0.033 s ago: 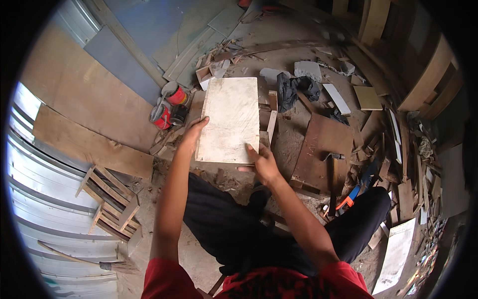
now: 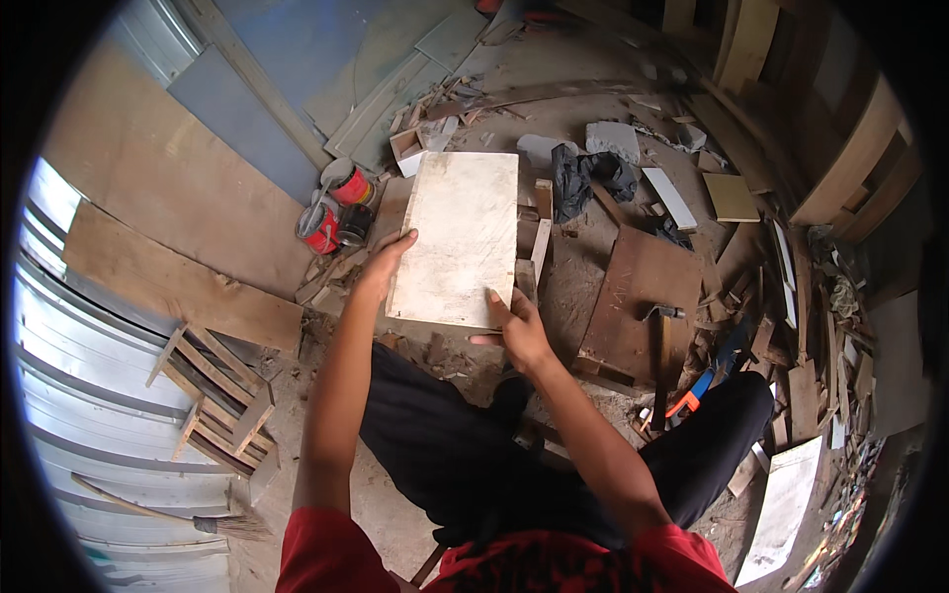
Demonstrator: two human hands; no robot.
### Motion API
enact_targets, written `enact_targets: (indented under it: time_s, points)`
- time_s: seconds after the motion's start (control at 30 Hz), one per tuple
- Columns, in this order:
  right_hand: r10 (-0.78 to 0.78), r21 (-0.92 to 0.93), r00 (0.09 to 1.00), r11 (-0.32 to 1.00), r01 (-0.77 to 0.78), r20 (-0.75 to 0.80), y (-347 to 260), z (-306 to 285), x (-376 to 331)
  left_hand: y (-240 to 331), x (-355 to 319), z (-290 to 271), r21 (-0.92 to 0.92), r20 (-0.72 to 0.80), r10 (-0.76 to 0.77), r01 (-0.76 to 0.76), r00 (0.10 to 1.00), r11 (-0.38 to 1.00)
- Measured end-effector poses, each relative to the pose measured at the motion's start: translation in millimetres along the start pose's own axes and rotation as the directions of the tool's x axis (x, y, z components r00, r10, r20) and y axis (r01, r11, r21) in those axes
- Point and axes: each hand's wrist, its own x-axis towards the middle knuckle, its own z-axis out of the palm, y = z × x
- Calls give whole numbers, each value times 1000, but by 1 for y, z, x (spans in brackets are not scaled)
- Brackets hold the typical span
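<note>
Between both hands I hold a pale, whitish wooden board (image 2: pixel 457 237), rectangular, with scuffs and smudges on its face. My left hand (image 2: pixel 388 259) is closed on its left edge, with the fingers hidden behind it. At the lower right corner, my right hand (image 2: pixel 520 331) grips it with the thumb on the face and fingers underneath. The board is raised in front of my knees, over the littered floor.
A hammer (image 2: pixel 664 336) rests on a brown wooden panel (image 2: pixel 633 287) to the right, near an orange-and-blue handsaw (image 2: pixel 704 383). Red paint cans (image 2: pixel 321 232) stand at left. A black plastic bag (image 2: pixel 573 188), scrap wood, a slatted wooden piece (image 2: pixel 222 390) and a broom (image 2: pixel 213 524) lie around.
</note>
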Motion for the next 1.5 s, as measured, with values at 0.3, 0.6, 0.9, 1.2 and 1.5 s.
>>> enact_targets:
  time_s: [0.3, 0.6, 0.9, 1.2, 1.5]
  points:
    - [-67, 54, 982, 996, 77, -179, 37, -15, 45, -11, 10, -20, 222, -92, -189, 205, 978, 953]
    - [-134, 16, 967, 990, 141, -215, 50, 0, 42, -74, 24, -17, 392, -15, 213, -190, 977, 900]
    - [-117, 23, 961, 992, 127, -250, 51, 2, 42, -74, 11, 3, 521, -113, 204, -117, 972, 846]
    - [-114, 61, 962, 989, 133, -247, 63, 2, 48, -49, 7, 20, 651, -264, 196, 25, 944, 759]
    - [-157, 3, 965, 987, 161, -211, 58, -4, 45, -41, 3, 26, 648, -273, 236, -3, 933, 762]
